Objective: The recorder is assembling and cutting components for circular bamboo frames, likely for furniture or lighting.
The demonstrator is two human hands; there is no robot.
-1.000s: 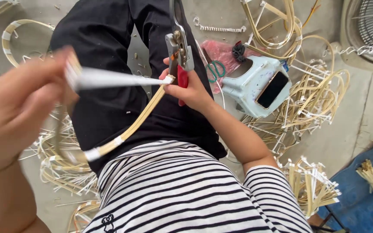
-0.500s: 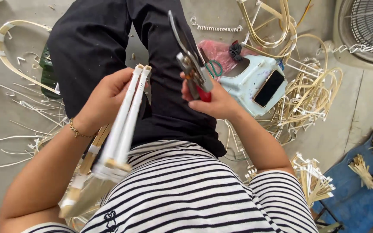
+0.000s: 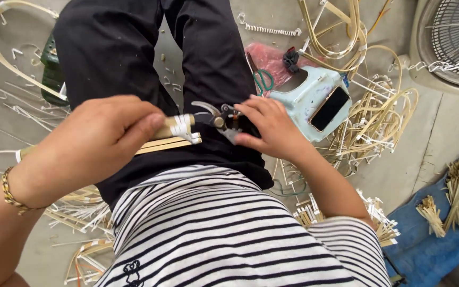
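cane strips trimmed over the lap

nearest the camera, a black-and-white striped shirt (image 3: 229,228) fills the low middle. the left hand (image 3: 88,146), a gold chain bracelet (image 3: 10,192) at its wrist, is closed around a bundle of flat, pale cane strips (image 3: 171,139) bound at the end with white tape. just right of it, the right hand (image 3: 269,127) grips metal shears (image 3: 216,117), whose curved blades meet the taped end over black trousers (image 3: 134,58). past the right hand stands a small light-blue plastic stool (image 3: 306,93) with a dark phone (image 3: 329,108) on it, beside green-handled scissors (image 3: 264,79) and a pink bag (image 3: 269,58). the floor (image 3: 436,138) is dull grey concrete, littered with coiled cane loops (image 3: 378,114) and offcuts. farthest right, a round fan grille (image 3: 452,37); low right, a blue tarp (image 3: 431,250) with cut bundles.
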